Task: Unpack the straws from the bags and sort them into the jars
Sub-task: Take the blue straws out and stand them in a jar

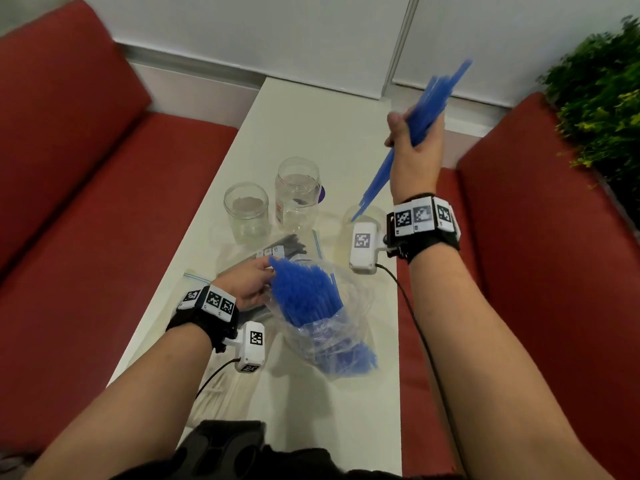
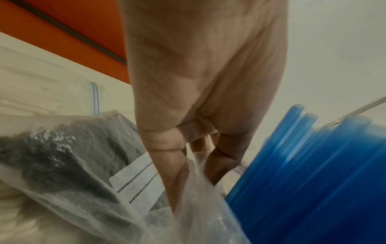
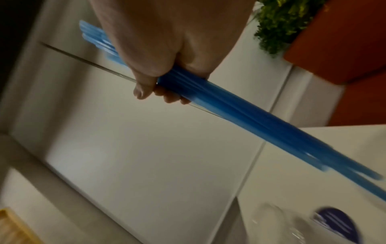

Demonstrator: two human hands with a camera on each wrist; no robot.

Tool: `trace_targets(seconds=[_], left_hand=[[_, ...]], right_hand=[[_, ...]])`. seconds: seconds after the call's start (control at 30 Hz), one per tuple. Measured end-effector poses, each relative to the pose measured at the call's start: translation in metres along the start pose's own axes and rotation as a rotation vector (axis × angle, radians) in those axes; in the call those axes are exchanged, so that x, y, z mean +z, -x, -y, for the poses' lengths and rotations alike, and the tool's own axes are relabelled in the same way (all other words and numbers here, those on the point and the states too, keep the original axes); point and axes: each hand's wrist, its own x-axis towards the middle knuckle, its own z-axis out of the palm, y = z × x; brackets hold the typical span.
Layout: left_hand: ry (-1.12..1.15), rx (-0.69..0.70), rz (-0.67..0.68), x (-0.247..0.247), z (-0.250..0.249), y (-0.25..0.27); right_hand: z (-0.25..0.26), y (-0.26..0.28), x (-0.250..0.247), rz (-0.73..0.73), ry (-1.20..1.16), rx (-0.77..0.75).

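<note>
Blue plastic straws (image 1: 304, 292) stand bunched in a clear crinkled plastic bag (image 1: 332, 337) near the middle of the white desk (image 1: 301, 126). At the far left a flat zip bag of white straws (image 2: 27, 92) lies on the desk, with a clear bag of dark straws (image 2: 62, 156) partly over it. The left hand (image 1: 247, 284) has its fingers (image 2: 173, 165) pinching the clear bag's rim just beside the blue straw tips, holding the mouth open. Beyond it stand a short clear glass jar (image 1: 246, 211) and a taller clear jar with a label (image 1: 297, 190), both seemingly without straws. Further right, a third clear jar (image 1: 360, 216) sits half hidden behind the wrist camera. Above it the right hand (image 1: 414, 147) is clenched round a bundle of blue straws (image 3: 229, 112), raised and tilted, its lower ends pointing down toward that third jar. The bundle fans out at both ends, so I judge loose straws could slip from the fist or miss the jar mouth; a sideways knock could also tip the jar, and the bag could slump and spill if the left hand lets go
</note>
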Motion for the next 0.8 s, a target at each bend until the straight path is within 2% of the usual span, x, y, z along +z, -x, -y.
trace_targets(seconds=[0.2, 0.37, 0.5, 0.67, 0.73, 0.8], left_hand=[[-0.102, 0.008, -0.011, 0.0, -0.001, -0.005], [-0.122, 0.003, -0.054, -0.005, 0.004, -0.01], [-0.102, -0.024, -0.065, -0.008, 0.002, -0.008], [-0.088, -0.044, -0.065, -0.006, 0.0, -0.006], [-0.097, -0.042, -0.079, -0.006, 0.002, -0.006], [-0.106, -0.044, -0.08, -0.007, 0.003, -0.006]], right_hand=[[-0.096, 0.023, 0.007, 0.016, 0.087, 0.202], [-0.138, 0.038, 0.002, 0.001, 0.144, 0.319], [-0.118, 0.02, -0.001, -0.042, 0.105, 0.277], [-0.045, -0.041, -0.003, -0.121, -0.053, 0.032], [-0.035, -0.048, -0.003, -0.123, -0.071, -0.019], [-0.047, -0.038, -0.001, -0.109, -0.022, 0.01]])
